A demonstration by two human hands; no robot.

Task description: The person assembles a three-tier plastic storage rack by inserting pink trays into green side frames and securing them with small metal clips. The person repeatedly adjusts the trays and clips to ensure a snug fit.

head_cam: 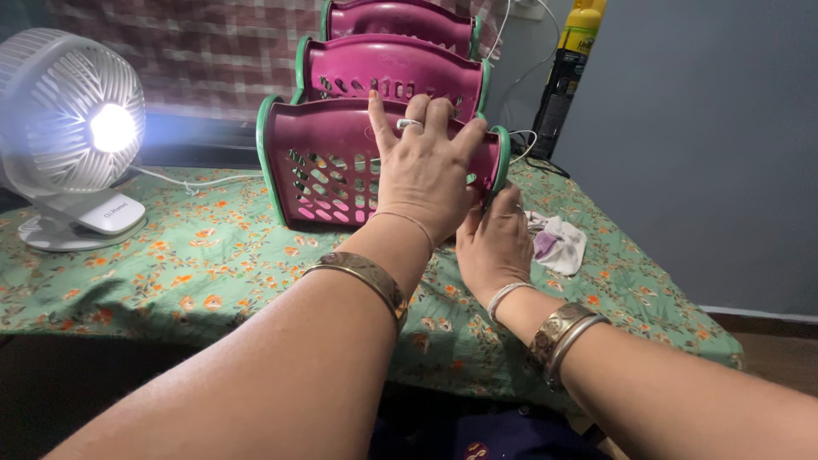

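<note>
Left hand [423, 166] lies spread, clamping nothing, on the near magenta plastic basket [328, 162]; right hand [492, 243] pinches its right green rim [503, 158].

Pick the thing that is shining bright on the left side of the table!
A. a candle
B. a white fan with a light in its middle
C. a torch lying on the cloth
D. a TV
B: the white fan stands on the flowered green cloth at the left, and its middle glows brightly, away from the purple baskets that both hands touch.
</note>
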